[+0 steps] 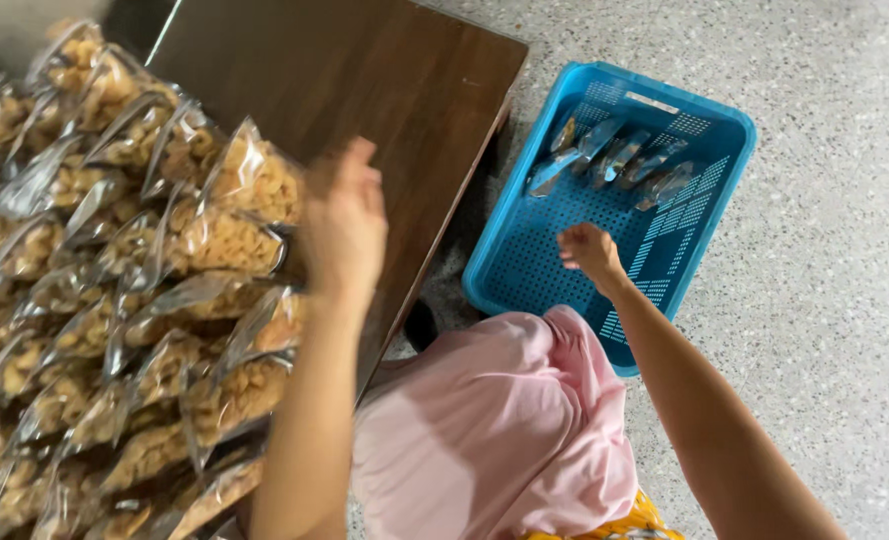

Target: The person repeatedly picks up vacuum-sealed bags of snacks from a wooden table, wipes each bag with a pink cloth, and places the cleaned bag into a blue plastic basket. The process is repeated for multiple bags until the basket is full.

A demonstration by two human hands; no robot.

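Observation:
My left hand [344, 225] hovers over the brown wooden table [384, 90], right beside a heap of clear snack packets [114, 290] filled with golden fried pieces; it is blurred and holds nothing that I can see. My right hand [589, 250] is stretched out over a blue perforated plastic crate [564, 250] on the floor, fingers loosely curled, nothing visible in it. Several clear packets [609, 160] stand in a row at the crate's far end.
The crate rests on a speckled grey floor [824, 300] to the right of the table. My knees in pink cloth [494, 420] fill the space between table edge and crate.

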